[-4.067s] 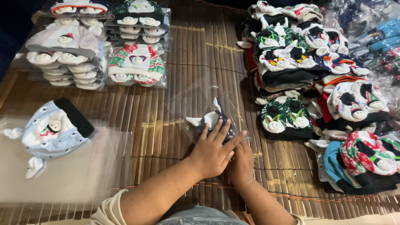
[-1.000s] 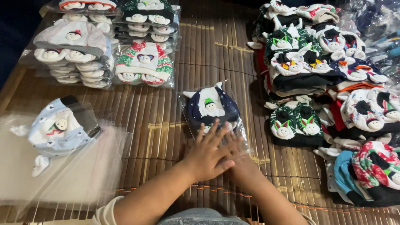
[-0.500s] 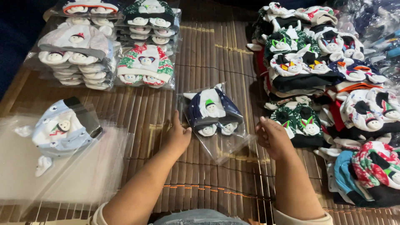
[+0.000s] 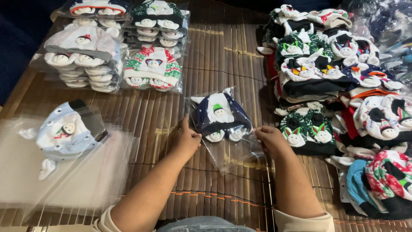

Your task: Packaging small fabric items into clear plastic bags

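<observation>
Both hands pinch the clear bag (image 4: 227, 141) with the soft navy hat (image 4: 220, 117), mid-mat — left hand (image 4: 187, 141), right hand (image 4: 268, 138). Likely light, floppy, slippery — hold the edges.

Clear plastic bag (image 4: 234, 152): thin, glossy, crinkled. Navy hat set (image 4: 219, 115) inside: soft matt knit cloth. Slatted bamboo mat (image 4: 214, 60): brown, ribbed, slight sheen. Flat empty bags (image 4: 56, 184): smooth, shiny film. Packed stacks (image 4: 116, 47): glossy wrap. Loose hat pile (image 4: 343, 77): matt, fuzzy knit.
</observation>
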